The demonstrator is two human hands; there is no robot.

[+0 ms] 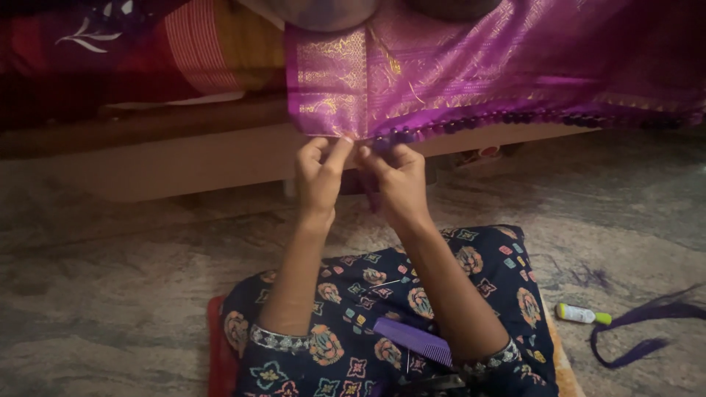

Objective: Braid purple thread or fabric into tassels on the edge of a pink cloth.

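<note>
A purple silk cloth (pixel 471 73) with gold woven patterns hangs over the edge of a bed, its lower hem lined with small purple knotted tassels (pixel 515 117). My left hand (pixel 320 176) pinches the hem at its left corner. My right hand (pixel 397 180) is closed on the hem and a tassel right beside it, fingertips almost touching the left hand's. A purple comb (pixel 413 342) lies on my lap, on dark floral clothing.
A wooden bed frame (pixel 184 158) runs across the back, with a red and gold cloth (pixel 206 44) on top. On the stone floor at the right lie a small white tube with a green cap (pixel 582 315) and a loose bundle of purple thread (pixel 647 323).
</note>
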